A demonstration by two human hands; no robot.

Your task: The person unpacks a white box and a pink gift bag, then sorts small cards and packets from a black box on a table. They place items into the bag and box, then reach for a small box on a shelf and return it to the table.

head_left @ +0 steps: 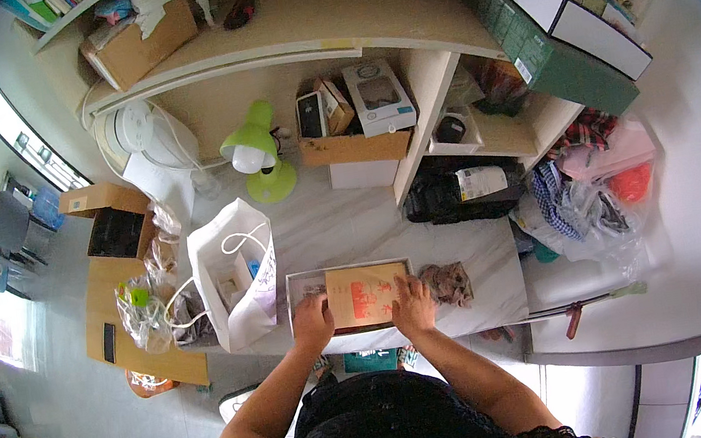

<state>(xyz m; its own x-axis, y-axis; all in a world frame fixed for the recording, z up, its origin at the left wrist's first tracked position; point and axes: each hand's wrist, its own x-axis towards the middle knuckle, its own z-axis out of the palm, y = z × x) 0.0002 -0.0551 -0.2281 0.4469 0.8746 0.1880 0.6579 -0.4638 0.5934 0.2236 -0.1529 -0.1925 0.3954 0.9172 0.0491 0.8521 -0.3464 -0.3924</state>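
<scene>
A shallow box (295, 287) with pale rims sits near the front edge of the marble-patterned desk. Inside lies a flat brown paper packet (366, 294) with red print on its face. My left hand (313, 322) grips the packet's left edge, fingers curled inside the box. At its right edge my right hand (414, 307) holds it, thumb on the face and fingers over the side. The undersides of both hands are hidden. Just right of the box rests a small brown-grey mottled object (446, 284), its kind unclear.
A white paper bag (237, 290) with rope handles stands left of the box. Behind are a green desk lamp (258, 147) and a carton of small boxes (353, 148). A black bag (460, 192) and plastic-wrapped clothes (587, 193) lie to the right. A shelf (294, 23) overhangs the desk.
</scene>
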